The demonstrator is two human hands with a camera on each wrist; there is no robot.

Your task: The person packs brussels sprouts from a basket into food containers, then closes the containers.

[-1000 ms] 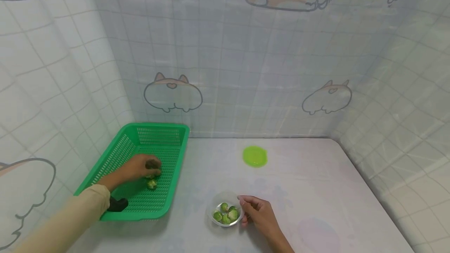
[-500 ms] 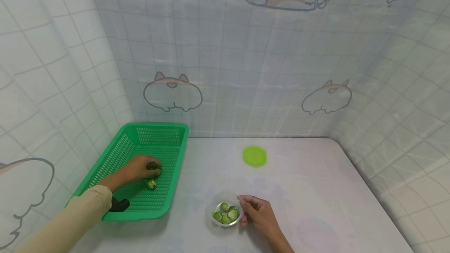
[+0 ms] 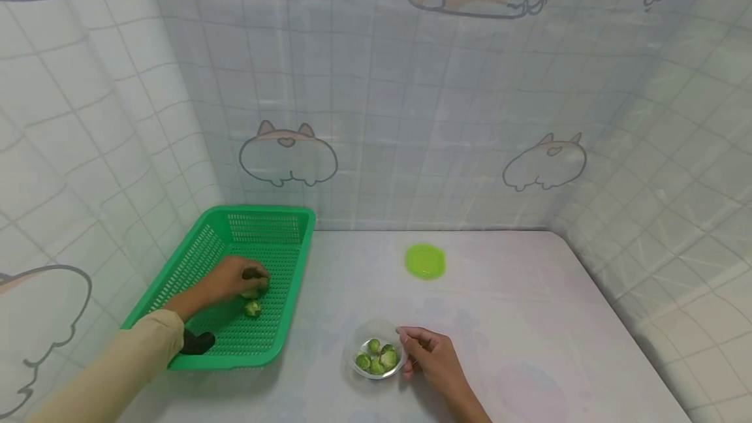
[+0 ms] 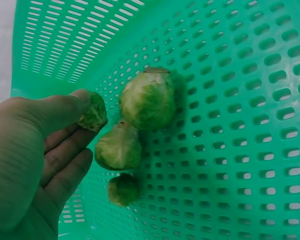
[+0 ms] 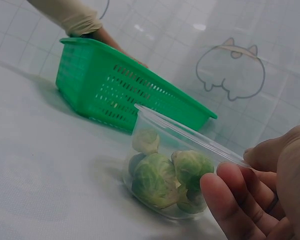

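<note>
Left hand [image 4: 30, 150] pinching a small green Brussels sprout [image 4: 96, 112] in a green perforated plastic basket [image 3: 269, 225], index fingertip hidden, right hand [image 3: 433, 359] gripping a clear round plastic tub [image 5: 182, 132] of overlapping green sprouts [image 5: 156, 180], forearm cropped

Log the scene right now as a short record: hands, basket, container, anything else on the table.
Left hand: pinches a small sprout at the basket
Right hand: grips the rim of the clear container
Green basket: on the table's left side; three loose sprouts visible inside, besides the pinched one
Clear container: on the table, lidless; five sprouts visible inside
Lime-green disc: on the table, beyond the container, untouched
</note>
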